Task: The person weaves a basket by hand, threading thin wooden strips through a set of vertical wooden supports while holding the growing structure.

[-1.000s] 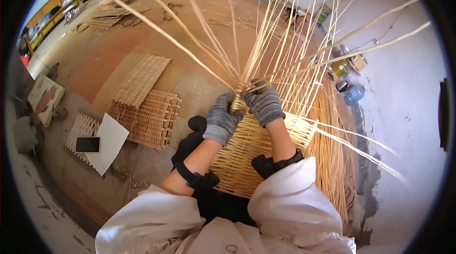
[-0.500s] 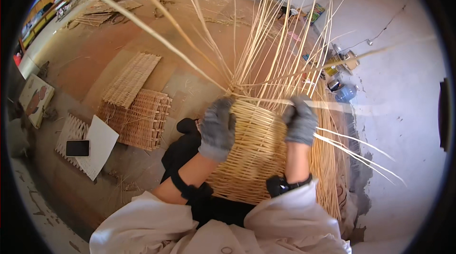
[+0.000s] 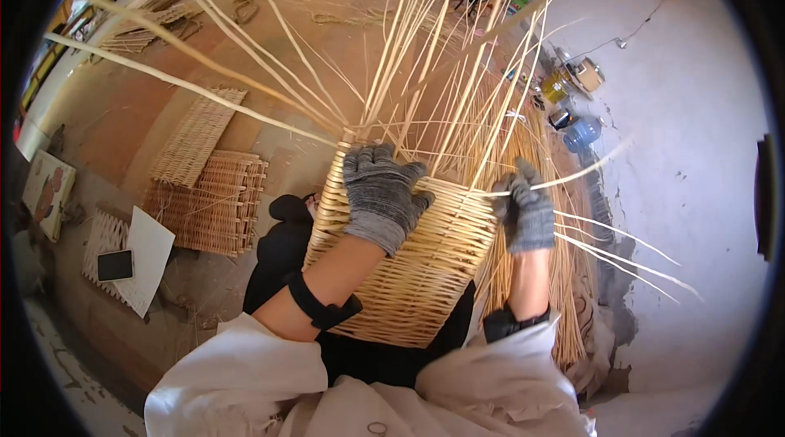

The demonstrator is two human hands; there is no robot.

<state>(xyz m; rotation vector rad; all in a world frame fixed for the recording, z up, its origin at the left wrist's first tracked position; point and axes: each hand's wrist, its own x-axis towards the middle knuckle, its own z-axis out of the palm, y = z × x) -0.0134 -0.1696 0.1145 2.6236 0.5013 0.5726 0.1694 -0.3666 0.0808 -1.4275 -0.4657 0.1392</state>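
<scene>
A woven wicker panel (image 3: pixel 409 273) of pale rods leans on my lap, with long loose rods (image 3: pixel 446 53) fanning up from its top edge. My left hand (image 3: pixel 383 196), in a grey knit glove, lies on the panel's upper left part. Its fingers reach the top edge and its thumb stands apart. At the upper right corner, my gloved right hand (image 3: pixel 525 206) is closed around a pale wicker rod (image 3: pixel 576 177), which sticks out to the right. The ends of its fingers are partly hidden.
Finished woven panels (image 3: pixel 217 200) lie on the floor at left, beside a white sheet (image 3: pixel 151 253) and a phone (image 3: pixel 115 265). A rod bundle (image 3: pixel 564 314) lies along the right wall. A blue water jug (image 3: pixel 582 133) stands farther back.
My left hand has shifted from the panel's left edge onto its face. The panel has tilted, and its loose rods have swung left. The rod at my right hand now points up and right.
</scene>
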